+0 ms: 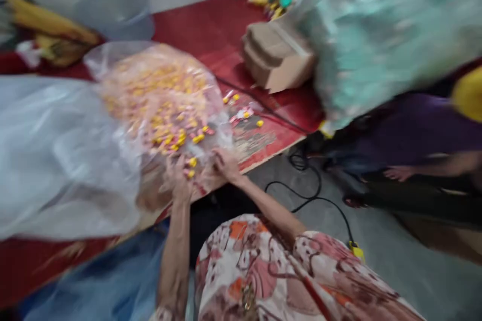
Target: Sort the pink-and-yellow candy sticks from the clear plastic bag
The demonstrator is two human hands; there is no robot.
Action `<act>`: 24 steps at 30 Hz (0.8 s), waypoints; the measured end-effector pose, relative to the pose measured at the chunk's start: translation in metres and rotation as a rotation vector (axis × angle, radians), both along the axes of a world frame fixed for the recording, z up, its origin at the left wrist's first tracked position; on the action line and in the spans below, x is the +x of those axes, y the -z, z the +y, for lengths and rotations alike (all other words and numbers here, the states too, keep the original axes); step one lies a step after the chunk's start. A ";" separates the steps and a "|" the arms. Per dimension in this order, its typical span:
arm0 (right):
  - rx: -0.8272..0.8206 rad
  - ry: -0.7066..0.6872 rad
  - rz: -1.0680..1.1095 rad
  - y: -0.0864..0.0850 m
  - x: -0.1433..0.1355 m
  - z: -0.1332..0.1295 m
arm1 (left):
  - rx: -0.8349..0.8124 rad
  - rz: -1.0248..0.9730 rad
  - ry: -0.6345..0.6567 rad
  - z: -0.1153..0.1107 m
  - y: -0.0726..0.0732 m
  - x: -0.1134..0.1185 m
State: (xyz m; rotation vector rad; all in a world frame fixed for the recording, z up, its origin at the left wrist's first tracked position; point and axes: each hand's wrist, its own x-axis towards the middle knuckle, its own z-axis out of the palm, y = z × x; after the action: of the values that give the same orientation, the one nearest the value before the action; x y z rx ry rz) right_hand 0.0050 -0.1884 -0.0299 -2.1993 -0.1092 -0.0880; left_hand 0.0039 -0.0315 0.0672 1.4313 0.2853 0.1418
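Note:
The picture is blurred by motion. A clear plastic bag (161,95) full of small yellow and pink pieces lies on a red mat (203,25). My left hand (178,180) rests at the bag's near edge, fingers up against the plastic among a few yellow pieces. My right hand (226,164) is just to its right, fingers curled on the bag's near corner. Several loose pieces (244,113) lie on the mat beyond my right hand.
A large empty clear bag (52,155) spreads at the left. A cardboard box (276,57) and a big teal bag (376,25) sit at the back right, a grey basin (113,12) at the back left. A black cable (312,195) crosses the floor. Another person's foot (399,173) is at the right.

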 end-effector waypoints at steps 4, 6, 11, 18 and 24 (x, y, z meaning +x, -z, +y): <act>0.009 -0.010 -0.127 0.007 0.027 -0.011 | -0.135 -0.010 -0.147 0.018 0.022 -0.001; -0.033 0.013 -0.189 0.004 0.050 -0.012 | -0.041 -0.082 -0.152 0.025 0.028 -0.004; -0.251 0.033 -0.151 -0.001 0.097 -0.006 | 0.562 -0.218 -0.117 0.035 0.057 -0.011; -0.277 0.021 -0.045 0.011 0.107 -0.007 | 0.877 -0.320 0.128 0.031 0.088 -0.007; -0.197 -0.031 -0.116 -0.017 0.072 -0.006 | 0.832 -0.378 -0.055 0.022 0.072 -0.020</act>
State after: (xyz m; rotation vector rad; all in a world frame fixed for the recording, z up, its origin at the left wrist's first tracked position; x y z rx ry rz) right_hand 0.0766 -0.1941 -0.0126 -2.3879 -0.2253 -0.1955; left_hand -0.0163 -0.0093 -0.0052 2.1725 -0.0689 0.6226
